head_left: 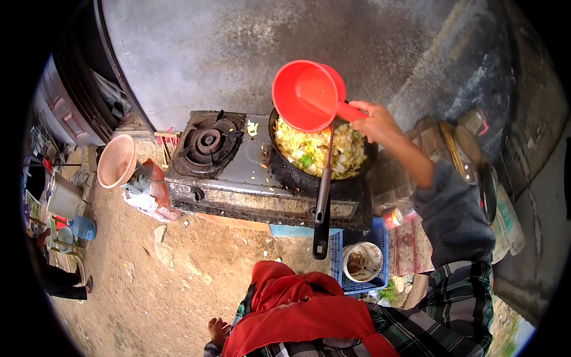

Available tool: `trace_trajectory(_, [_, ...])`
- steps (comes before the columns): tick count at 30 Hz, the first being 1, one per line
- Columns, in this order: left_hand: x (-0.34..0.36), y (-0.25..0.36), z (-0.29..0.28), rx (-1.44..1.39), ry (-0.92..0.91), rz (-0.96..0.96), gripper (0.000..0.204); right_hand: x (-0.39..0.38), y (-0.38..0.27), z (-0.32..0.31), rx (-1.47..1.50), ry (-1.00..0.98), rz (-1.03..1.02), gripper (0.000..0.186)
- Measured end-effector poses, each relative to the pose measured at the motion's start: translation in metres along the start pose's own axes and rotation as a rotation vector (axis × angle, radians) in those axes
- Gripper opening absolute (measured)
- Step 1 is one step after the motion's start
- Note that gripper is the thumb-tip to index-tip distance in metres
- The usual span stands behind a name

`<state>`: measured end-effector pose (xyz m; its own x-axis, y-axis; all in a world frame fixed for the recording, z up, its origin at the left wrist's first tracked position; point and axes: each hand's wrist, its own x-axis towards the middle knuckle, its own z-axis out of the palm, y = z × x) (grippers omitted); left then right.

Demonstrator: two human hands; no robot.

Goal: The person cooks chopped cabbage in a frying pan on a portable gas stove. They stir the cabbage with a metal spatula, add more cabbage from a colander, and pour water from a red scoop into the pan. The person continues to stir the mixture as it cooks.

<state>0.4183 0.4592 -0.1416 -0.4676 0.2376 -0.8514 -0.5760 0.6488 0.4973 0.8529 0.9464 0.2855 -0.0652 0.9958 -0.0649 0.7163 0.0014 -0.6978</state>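
Note:
My right hand (376,122) is closed round the handle of a red plastic dipper (333,83). The dipper is tilted above a black wok, its mouth turned left and toward me; I make out no water in it. Chopped cabbage (348,152) fills the wok (372,156), which sits on the right burner. A spatula (322,199) with a long dark handle leans in the wok, its blade buried in the cabbage and its handle sticking out over the stove's front edge. Low beside my body hangs my left hand (218,329), fingers loosely bent and apart, holding nothing.
The grimy two-burner stove (253,163) has a bare left burner (208,141) and cabbage scraps on top. A pink basket (116,160) stands to its left. Below the wok, a blue crate (336,262) holds a white bucket (373,253). A wall (196,53) rises behind.

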Motion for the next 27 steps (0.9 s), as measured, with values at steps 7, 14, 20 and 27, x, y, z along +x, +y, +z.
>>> trace_trajectory(7, [0.061, -0.020, -0.021, -0.015, -0.111, -0.015, 0.048, -0.025, 0.013, -0.024, 0.094, 0.017, 0.033, 0.053])
trace_trajectory(14, [0.097, 0.001, -0.015, 0.110, -0.128, 0.023, 0.051, -0.063, 0.033, -0.058, -0.028, 0.099, 0.086, 0.053])
trace_trajectory(20, [0.105, 0.018, -0.010, 0.174, -0.189, 0.072, 0.050, -0.082, 0.064, -0.072, -0.153, 0.149, 0.028, 0.052])
trace_trajectory(27, [0.124, 0.016, -0.018, 0.213, -0.197, 0.175, 0.047, -0.083, 0.079, -0.083, -0.225, 0.228, 0.080, 0.050])
